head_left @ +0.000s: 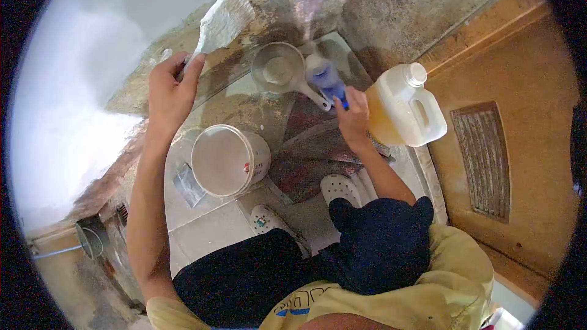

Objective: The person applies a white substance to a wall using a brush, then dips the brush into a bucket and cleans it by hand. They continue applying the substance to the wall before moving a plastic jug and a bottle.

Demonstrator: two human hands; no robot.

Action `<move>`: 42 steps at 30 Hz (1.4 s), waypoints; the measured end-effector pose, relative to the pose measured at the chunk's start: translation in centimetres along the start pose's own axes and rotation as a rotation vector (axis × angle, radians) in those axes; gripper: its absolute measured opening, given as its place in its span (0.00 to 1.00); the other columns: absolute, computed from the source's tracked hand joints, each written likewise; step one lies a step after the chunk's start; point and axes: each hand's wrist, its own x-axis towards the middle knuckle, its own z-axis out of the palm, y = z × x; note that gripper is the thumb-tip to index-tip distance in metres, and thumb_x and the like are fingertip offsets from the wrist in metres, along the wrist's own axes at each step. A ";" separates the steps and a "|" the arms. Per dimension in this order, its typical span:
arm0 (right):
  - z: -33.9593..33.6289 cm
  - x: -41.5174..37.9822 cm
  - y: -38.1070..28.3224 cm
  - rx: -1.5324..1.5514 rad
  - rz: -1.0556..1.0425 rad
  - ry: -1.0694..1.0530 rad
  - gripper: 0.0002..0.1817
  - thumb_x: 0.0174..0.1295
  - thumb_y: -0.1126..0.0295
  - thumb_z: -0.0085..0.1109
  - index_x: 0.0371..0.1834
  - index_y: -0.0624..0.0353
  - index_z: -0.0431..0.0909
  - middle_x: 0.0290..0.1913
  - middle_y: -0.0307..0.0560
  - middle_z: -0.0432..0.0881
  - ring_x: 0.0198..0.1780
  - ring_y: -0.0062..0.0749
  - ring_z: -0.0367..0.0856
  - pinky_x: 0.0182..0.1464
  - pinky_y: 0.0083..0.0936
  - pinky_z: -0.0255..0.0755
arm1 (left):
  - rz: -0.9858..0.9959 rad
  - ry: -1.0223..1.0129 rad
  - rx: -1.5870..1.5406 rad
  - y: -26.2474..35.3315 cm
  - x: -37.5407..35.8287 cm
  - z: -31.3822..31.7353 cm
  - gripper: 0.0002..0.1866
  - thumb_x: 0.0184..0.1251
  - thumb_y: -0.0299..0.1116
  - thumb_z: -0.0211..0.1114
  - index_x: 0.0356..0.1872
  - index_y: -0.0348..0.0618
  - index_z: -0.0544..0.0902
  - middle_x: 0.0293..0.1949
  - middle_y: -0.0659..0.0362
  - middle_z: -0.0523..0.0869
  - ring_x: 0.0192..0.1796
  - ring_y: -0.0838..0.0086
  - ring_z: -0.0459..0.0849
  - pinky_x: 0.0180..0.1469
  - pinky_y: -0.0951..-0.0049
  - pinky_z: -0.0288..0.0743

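Raised at the upper left, my left hand (172, 91) grips a flat, flared scraper (225, 19) thickly caked in white. Its wide end overlaps the stained wall in this view. My right hand (353, 113) is closed round a blue-handled tool (327, 80) with a pale end. Motion blurs that tool, and I cannot tell its exact kind. Just left of it lies a pale dipper (268, 68) with whitish stuff in its bowl, its handle pointing toward my right hand. A white bucket (262, 157) stands on the floor below and between my hands.
A jug of yellowish liquid (398, 110) stands right of my right hand, by a wooden panel with a vent (483, 162). A dark patterned mat (306, 165) covers part of the tiles. A small clear packet (189, 184) lies left of the bucket. The wall (391, 12) is stained and peeling.
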 end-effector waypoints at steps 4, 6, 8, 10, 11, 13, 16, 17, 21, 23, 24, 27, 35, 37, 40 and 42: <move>-2.7 0.1 -2.3 0.000 -0.101 -0.063 0.20 0.52 0.70 0.71 0.48 0.66 0.79 0.49 0.57 0.82 0.50 0.54 0.79 0.55 0.42 0.74 | 0.026 -0.029 0.008 -0.4 0.3 0.2 0.20 0.70 0.43 0.63 0.25 0.36 0.79 0.17 0.66 0.69 0.22 0.82 0.63 0.25 0.73 0.56; -5.8 0.3 -3.5 0.034 -0.077 -0.091 0.20 0.52 0.70 0.71 0.47 0.66 0.80 0.48 0.56 0.82 0.49 0.53 0.80 0.54 0.41 0.75 | 0.050 -0.056 0.029 -0.3 0.7 0.3 0.20 0.72 0.45 0.62 0.25 0.38 0.80 0.19 0.68 0.72 0.23 0.83 0.66 0.25 0.76 0.58; -8.7 -1.1 -3.9 0.068 -0.052 -0.120 0.20 0.52 0.70 0.71 0.47 0.67 0.80 0.48 0.56 0.83 0.49 0.52 0.81 0.54 0.40 0.76 | 0.037 -0.052 -0.024 0.2 0.8 0.5 0.20 0.72 0.45 0.62 0.26 0.39 0.80 0.19 0.68 0.73 0.23 0.84 0.67 0.26 0.77 0.59; -12.0 -3.6 -4.0 0.059 0.154 -0.225 0.20 0.54 0.70 0.71 0.48 0.66 0.80 0.47 0.55 0.84 0.50 0.50 0.82 0.55 0.37 0.76 | 0.050 -0.057 -0.056 0.5 1.2 1.0 0.19 0.71 0.43 0.62 0.25 0.37 0.80 0.18 0.67 0.70 0.23 0.83 0.65 0.25 0.75 0.57; -13.7 -4.7 -4.1 0.047 0.164 -0.216 0.20 0.54 0.70 0.71 0.48 0.66 0.80 0.47 0.55 0.84 0.50 0.50 0.82 0.55 0.37 0.76 | 0.049 -0.051 -0.080 0.7 1.4 1.3 0.19 0.70 0.41 0.63 0.25 0.35 0.79 0.16 0.66 0.67 0.22 0.82 0.63 0.25 0.73 0.56; -17.2 -7.3 -4.3 0.084 0.324 -0.137 0.20 0.54 0.70 0.72 0.49 0.65 0.80 0.49 0.56 0.83 0.51 0.48 0.83 0.54 0.35 0.77 | 0.064 -0.072 -0.091 0.9 1.8 2.1 0.19 0.71 0.42 0.62 0.25 0.35 0.79 0.17 0.66 0.68 0.23 0.82 0.63 0.25 0.73 0.56; -22.2 -11.0 -2.3 -0.040 0.269 -0.128 0.21 0.52 0.71 0.74 0.49 0.64 0.80 0.49 0.56 0.83 0.51 0.48 0.83 0.54 0.35 0.77 | 0.087 -0.119 -0.103 1.1 2.9 3.2 0.19 0.72 0.42 0.62 0.25 0.36 0.78 0.18 0.66 0.69 0.24 0.83 0.64 0.26 0.74 0.57; -23.5 -12.2 -2.4 -0.097 0.276 -0.100 0.20 0.52 0.72 0.73 0.48 0.64 0.80 0.49 0.56 0.83 0.50 0.48 0.83 0.53 0.35 0.78 | 0.094 -0.146 -0.104 1.1 3.2 3.4 0.19 0.72 0.42 0.61 0.25 0.37 0.77 0.19 0.67 0.69 0.24 0.83 0.64 0.26 0.74 0.57; -27.5 -15.3 -0.7 -0.293 0.278 -0.055 0.18 0.53 0.74 0.71 0.47 0.65 0.80 0.47 0.57 0.83 0.49 0.51 0.83 0.50 0.37 0.78 | 0.082 -0.178 -0.125 1.2 4.2 5.1 0.19 0.73 0.42 0.60 0.25 0.38 0.76 0.19 0.67 0.69 0.25 0.83 0.64 0.27 0.75 0.57; -28.6 -16.4 1.1 -0.307 0.345 -0.049 0.18 0.53 0.74 0.71 0.47 0.65 0.79 0.47 0.58 0.83 0.49 0.52 0.83 0.50 0.38 0.77 | 0.158 -0.165 -0.087 1.5 4.3 5.5 0.19 0.73 0.42 0.60 0.25 0.38 0.76 0.19 0.67 0.69 0.24 0.83 0.64 0.27 0.74 0.57; -28.7 -16.5 2.0 -0.308 0.392 -0.050 0.17 0.54 0.74 0.70 0.47 0.65 0.79 0.47 0.59 0.83 0.49 0.54 0.82 0.50 0.39 0.77 | 0.165 -0.177 -0.093 1.2 4.5 5.8 0.19 0.73 0.42 0.60 0.25 0.38 0.76 0.19 0.67 0.69 0.24 0.83 0.64 0.27 0.74 0.57; -27.7 -17.3 4.9 -0.352 0.391 0.041 0.17 0.55 0.74 0.69 0.47 0.65 0.79 0.48 0.59 0.83 0.49 0.56 0.82 0.52 0.41 0.75 | 0.132 -0.171 -0.082 1.0 4.3 5.9 0.18 0.73 0.43 0.61 0.25 0.43 0.76 0.20 0.69 0.70 0.24 0.84 0.64 0.26 0.77 0.55; -24.9 -19.7 10.5 -0.190 0.736 0.073 0.15 0.58 0.71 0.68 0.47 0.66 0.82 0.47 0.57 0.84 0.48 0.50 0.84 0.53 0.38 0.75 | 0.036 -0.157 -0.091 0.7 3.4 4.7 0.18 0.72 0.43 0.62 0.26 0.40 0.78 0.19 0.69 0.71 0.23 0.85 0.65 0.25 0.77 0.54; -24.9 -19.7 10.3 -0.191 0.755 0.022 0.15 0.58 0.71 0.69 0.46 0.66 0.82 0.48 0.57 0.84 0.48 0.50 0.84 0.53 0.38 0.75 | 0.054 -0.147 -0.140 0.5 3.2 4.9 0.18 0.72 0.43 0.62 0.26 0.40 0.79 0.19 0.69 0.71 0.23 0.84 0.65 0.25 0.77 0.55; -24.6 -20.6 10.1 -0.101 0.669 0.112 0.20 0.59 0.67 0.68 0.52 0.65 0.80 0.48 0.57 0.84 0.48 0.50 0.84 0.54 0.38 0.75 | 0.072 -0.127 -0.115 0.8 3.6 4.9 0.19 0.71 0.44 0.62 0.26 0.39 0.79 0.19 0.68 0.72 0.23 0.84 0.66 0.25 0.75 0.56; -24.4 -21.7 8.5 -0.437 0.920 0.041 0.24 0.61 0.64 0.66 0.58 0.64 0.76 0.49 0.56 0.85 0.48 0.52 0.84 0.53 0.37 0.75 | 0.061 -0.108 -0.025 1.1 4.1 5.0 0.20 0.71 0.45 0.62 0.26 0.38 0.79 0.18 0.67 0.72 0.23 0.83 0.67 0.25 0.74 0.57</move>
